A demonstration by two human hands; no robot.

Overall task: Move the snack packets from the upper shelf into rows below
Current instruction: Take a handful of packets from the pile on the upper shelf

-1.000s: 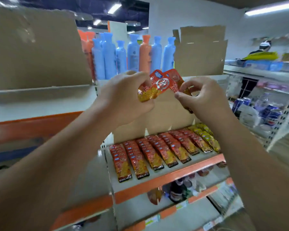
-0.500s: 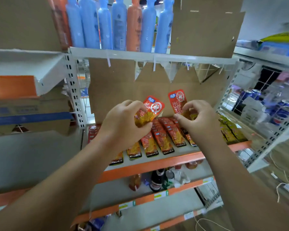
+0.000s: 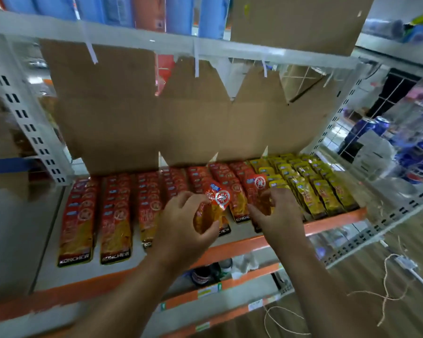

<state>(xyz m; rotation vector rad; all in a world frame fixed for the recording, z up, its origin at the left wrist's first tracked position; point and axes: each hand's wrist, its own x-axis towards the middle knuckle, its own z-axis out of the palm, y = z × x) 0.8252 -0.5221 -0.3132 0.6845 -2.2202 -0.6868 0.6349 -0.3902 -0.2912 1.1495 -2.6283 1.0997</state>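
A sheet of brown cardboard [image 3: 181, 118] stands upright behind both grips, taped with white strips to the edge of the upper shelf [image 3: 156, 46], and it walls off the back of the lower shelf [image 3: 335, 218], whose front edge is orange. Above it, high over the grips, stand blue and orange bottles [image 3: 181, 13], cut off by the top of the frame. A dark bottle [image 3: 203, 274] stands on the shelf under the grips. Far to the right of the right grip are blue cans [image 3: 374, 128], and loose string [image 3: 388, 296] lies on the floor below them. The left grip [image 3: 181, 220] is curled around a snack packet [image 3: 214, 203] that is red at the top with a round white-and-red badge and golden lower down, and holds it tilted just above the front of the shelf. The right grip [image 3: 276, 213] pinches a second red packet [image 3: 258, 191] of the same kind beside it, with only the packet's top showing. To the left of the left grip and behind both, red packets [image 3: 83, 215] lie overlapped in rows running front to back. At least six rows can be made out, though the hands cover part of them. To the right of the right grip lie rows of yellow packets [image 3: 315, 189], about four, too blurred to count surely. One packet shows in each grip, two in all.
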